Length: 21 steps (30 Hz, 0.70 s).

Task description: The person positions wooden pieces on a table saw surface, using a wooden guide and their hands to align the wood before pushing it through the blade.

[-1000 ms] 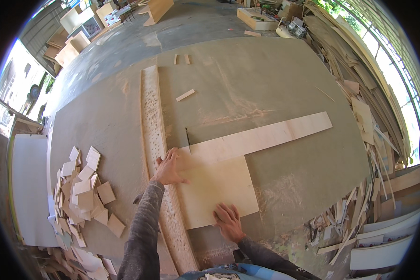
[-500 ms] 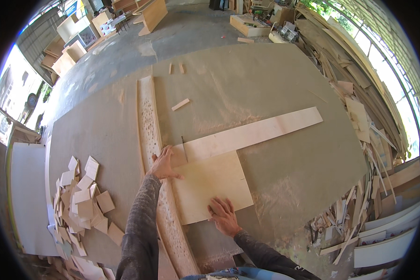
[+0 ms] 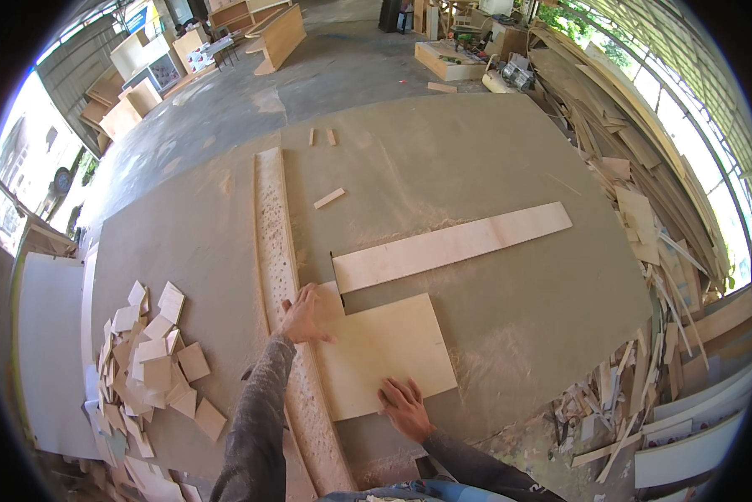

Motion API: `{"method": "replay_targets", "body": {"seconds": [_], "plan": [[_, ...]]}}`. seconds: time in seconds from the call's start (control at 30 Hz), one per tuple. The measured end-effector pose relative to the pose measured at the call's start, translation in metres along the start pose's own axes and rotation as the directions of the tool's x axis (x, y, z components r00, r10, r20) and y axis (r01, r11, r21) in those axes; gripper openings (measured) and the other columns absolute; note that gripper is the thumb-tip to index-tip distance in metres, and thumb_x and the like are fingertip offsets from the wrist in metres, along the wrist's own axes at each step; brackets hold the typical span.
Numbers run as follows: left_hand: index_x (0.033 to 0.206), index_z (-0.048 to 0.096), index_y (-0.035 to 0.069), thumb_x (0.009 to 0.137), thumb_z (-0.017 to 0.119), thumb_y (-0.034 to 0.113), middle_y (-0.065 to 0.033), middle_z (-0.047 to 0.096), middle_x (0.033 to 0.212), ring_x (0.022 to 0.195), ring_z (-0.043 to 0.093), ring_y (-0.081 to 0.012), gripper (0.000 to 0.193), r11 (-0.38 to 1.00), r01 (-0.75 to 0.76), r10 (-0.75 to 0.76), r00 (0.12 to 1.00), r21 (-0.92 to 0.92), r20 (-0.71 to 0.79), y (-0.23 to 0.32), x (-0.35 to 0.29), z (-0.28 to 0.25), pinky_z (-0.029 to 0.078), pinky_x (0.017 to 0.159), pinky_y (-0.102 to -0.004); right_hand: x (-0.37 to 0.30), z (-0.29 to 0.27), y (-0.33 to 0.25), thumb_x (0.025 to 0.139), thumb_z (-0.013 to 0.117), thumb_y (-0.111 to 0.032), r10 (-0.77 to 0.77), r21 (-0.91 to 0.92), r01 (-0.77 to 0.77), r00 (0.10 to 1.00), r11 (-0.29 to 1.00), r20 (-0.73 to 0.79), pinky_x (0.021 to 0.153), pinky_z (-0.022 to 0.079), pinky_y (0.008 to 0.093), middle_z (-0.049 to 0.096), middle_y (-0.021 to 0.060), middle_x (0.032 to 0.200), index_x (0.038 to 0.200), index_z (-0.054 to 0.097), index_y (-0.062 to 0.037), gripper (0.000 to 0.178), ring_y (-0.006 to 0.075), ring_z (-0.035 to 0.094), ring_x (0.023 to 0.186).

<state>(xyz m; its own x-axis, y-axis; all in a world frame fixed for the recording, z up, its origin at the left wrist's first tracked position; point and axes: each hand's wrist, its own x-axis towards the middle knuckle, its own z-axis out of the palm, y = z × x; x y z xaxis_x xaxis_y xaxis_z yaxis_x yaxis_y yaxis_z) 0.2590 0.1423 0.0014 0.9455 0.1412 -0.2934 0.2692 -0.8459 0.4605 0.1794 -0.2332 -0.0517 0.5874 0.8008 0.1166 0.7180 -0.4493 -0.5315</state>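
Note:
My left hand lies with fingers spread over a short wooden piece and the near-left corner area of a pale square panel, beside a long speckled fence strip. Its thumb rests on the panel. My right hand lies on the panel's near edge, fingers extended. A thin dark saw blade shows between the short piece and a long pale wood strip. That long strip lies apart from the panel, beyond it, with neither hand on it.
Square offcuts lie heaped at the left of the wide worktable. Three small sticks, one of them a slanted stick, lie toward the far side. Scrap wood and stacked boards line the right.
The short piece under my left hand is now separate from the long strip. Both hands and the panel have shifted slightly toward me, leaving a gap beside the long strip.

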Motion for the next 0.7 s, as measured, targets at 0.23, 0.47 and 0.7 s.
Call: {"method": "replay_targets", "body": {"seconds": [0.23,0.47,0.7], "plan": [[0.138,0.045,-0.001,0.054,0.096,0.043,-0.0217,0.038,0.155,0.147,0.033,-0.0385,0.108,0.996,-0.084,0.084,0.996,0.004,-0.04,0.025,-0.07,0.039,0.031,0.113,-0.0527,-0.088,-0.001,-0.028,0.088,0.068,-0.019,0.022,0.019,-0.023,0.999,1.0,0.047,0.123,0.018,0.0554,0.047,0.0099,0.153,0.135,0.064,-0.0103,0.048,0.026,0.038,0.147],[0.118,0.06,0.002,0.076,0.076,0.006,-0.0142,0.059,0.114,0.116,0.055,-0.034,0.044,0.981,-0.026,-0.043,0.936,-0.191,-0.35,0.039,-0.099,0.029,0.035,0.101,-0.0486,-0.084,-0.024,-0.033,0.087,0.072,-0.031,-0.074,-0.031,0.08,0.984,0.996,0.162,0.119,0.018,0.0554,0.055,0.0095,0.145,0.124,0.069,-0.0113,0.042,0.0247,0.045,0.141],[0.094,0.06,0.007,0.095,0.072,0.013,0.0027,0.057,0.092,0.081,0.055,-0.0119,0.014,0.77,0.01,-0.566,0.472,-0.639,-0.675,-0.026,-0.197,-0.021,0.046,0.071,-0.0276,-0.005,-0.07,0.079,0.086,0.072,-0.026,-0.118,-0.055,0.113,0.989,0.992,-0.085,0.11,0.031,0.0534,0.064,0.0097,0.129,0.111,0.072,-0.0105,0.03,0.0259,0.056,0.124]]}}
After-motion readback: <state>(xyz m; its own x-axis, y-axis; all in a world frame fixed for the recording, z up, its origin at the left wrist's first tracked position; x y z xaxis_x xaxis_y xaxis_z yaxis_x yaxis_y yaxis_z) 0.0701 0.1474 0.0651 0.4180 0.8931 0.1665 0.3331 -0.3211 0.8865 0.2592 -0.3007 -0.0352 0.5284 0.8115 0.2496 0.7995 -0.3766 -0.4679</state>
